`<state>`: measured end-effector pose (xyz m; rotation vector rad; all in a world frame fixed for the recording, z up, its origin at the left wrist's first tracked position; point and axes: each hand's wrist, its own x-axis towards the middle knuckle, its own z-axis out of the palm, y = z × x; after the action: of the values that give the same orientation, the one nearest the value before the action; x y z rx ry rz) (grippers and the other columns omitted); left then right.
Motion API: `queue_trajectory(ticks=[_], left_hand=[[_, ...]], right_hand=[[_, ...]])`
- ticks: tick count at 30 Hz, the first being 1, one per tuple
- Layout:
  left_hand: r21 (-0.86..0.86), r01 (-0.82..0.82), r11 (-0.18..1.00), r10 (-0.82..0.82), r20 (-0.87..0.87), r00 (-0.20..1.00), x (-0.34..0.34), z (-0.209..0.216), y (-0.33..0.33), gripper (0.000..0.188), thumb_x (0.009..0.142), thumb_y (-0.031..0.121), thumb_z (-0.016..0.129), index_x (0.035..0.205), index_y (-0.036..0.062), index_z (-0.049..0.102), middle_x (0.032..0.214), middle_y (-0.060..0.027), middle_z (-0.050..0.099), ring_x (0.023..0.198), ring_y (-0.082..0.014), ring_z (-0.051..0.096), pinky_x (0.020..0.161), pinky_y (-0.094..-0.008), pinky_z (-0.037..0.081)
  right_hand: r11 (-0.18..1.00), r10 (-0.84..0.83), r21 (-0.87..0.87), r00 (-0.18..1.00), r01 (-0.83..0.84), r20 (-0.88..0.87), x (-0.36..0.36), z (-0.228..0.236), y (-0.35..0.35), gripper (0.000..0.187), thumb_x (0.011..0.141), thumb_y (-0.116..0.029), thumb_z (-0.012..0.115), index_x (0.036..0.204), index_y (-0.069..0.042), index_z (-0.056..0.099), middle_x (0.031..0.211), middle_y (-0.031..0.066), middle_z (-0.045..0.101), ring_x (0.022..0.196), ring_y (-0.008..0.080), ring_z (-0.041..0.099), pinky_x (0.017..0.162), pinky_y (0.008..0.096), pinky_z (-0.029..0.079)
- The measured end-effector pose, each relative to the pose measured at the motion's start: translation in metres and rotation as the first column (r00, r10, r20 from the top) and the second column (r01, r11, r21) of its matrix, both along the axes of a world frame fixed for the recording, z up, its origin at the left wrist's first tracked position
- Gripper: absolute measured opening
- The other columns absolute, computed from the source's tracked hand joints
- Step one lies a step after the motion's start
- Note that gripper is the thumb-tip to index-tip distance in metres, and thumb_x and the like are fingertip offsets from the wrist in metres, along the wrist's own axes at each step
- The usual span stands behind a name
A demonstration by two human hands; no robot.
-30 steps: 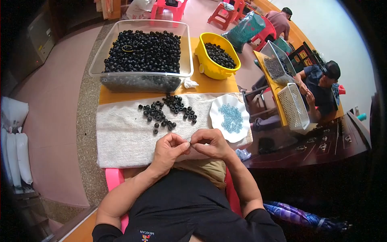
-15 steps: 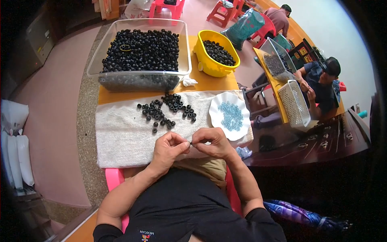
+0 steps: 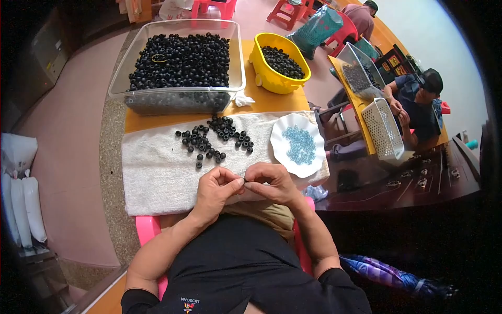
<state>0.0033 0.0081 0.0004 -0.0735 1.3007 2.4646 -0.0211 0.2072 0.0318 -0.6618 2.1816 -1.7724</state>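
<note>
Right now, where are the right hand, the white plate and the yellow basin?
Right hand (image 3: 275,183), head view: its middle.
White plate (image 3: 278,143), head view: left rim.
Yellow basin (image 3: 272,81), head view: near wall.

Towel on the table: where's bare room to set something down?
The widest free patch is the left side of the towel, bordered by loose black beads and the left hand on its right. A narrower gap lies between those beads and the white plate. It's crowded around the beads and by the right hand.
</note>
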Motion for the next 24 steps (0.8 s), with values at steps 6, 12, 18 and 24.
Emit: queue_trajectory(ticks=[6, 12, 18, 24], left_hand=[[0.001, -0.020, 1.000, 0.020, 0.009, 1.000, 0.000, -0.005, 0.001, 0.011, 0.090, 0.005, 0.067, 0.096, 0.0016, 0.059, 0.088, -0.0064, 0.067, 0.076, -0.0129, 0.066, 0.073, -0.0263, 0.057], [0.026, -0.057, 0.998, 0.055, 0.067, 0.996, 0.003, -0.004, 0.004, 0.016, 0.092, 0.006, 0.064, 0.107, -0.0009, 0.063, 0.091, -0.0076, 0.067, 0.080, -0.0142, 0.067, 0.077, -0.0284, 0.058], [0.026, -0.058, 0.998, 0.056, 0.074, 0.996, 0.002, -0.007, 0.002, 0.017, 0.092, 0.007, 0.065, 0.107, -0.0010, 0.063, 0.093, -0.0081, 0.068, 0.082, -0.0143, 0.067, 0.079, -0.0287, 0.059], [0.004, -0.051, 0.999, 0.051, 0.040, 0.998, 0.001, -0.006, 0.002, 0.017, 0.092, 0.006, 0.065, 0.107, -0.0017, 0.063, 0.091, -0.0085, 0.068, 0.082, -0.0147, 0.067, 0.080, -0.0290, 0.058]], right_hand=[[0.988, -0.092, 0.107, 0.983, 0.110, -0.161, -0.004, -0.005, -0.001, 0.013, 0.082, 0.000, 0.071, 0.092, -0.002, 0.063, 0.088, 0.0065, 0.065, 0.071, 0.0126, 0.062, 0.062, 0.0257, 0.051], [0.804, 0.057, 0.493, 0.781, 0.333, -0.621, -0.016, -0.017, -0.009, 0.015, 0.078, -0.004, 0.069, 0.092, -0.007, 0.065, 0.093, 0.0091, 0.066, 0.071, 0.0250, 0.066, 0.059, 0.0339, 0.054], [0.752, 0.025, 0.519, 0.769, 0.406, -0.639, -0.009, 0.003, 0.002, 0.018, 0.078, -0.007, 0.070, 0.095, -0.010, 0.066, 0.096, 0.0084, 0.066, 0.077, 0.0288, 0.067, 0.062, 0.0366, 0.055], [0.654, -0.147, 0.539, 0.788, 0.530, -0.597, -0.024, 0.034, 0.054, 0.017, 0.077, -0.003, 0.070, 0.094, -0.007, 0.068, 0.095, 0.0101, 0.068, 0.080, 0.0310, 0.068, 0.069, 0.0374, 0.055]])
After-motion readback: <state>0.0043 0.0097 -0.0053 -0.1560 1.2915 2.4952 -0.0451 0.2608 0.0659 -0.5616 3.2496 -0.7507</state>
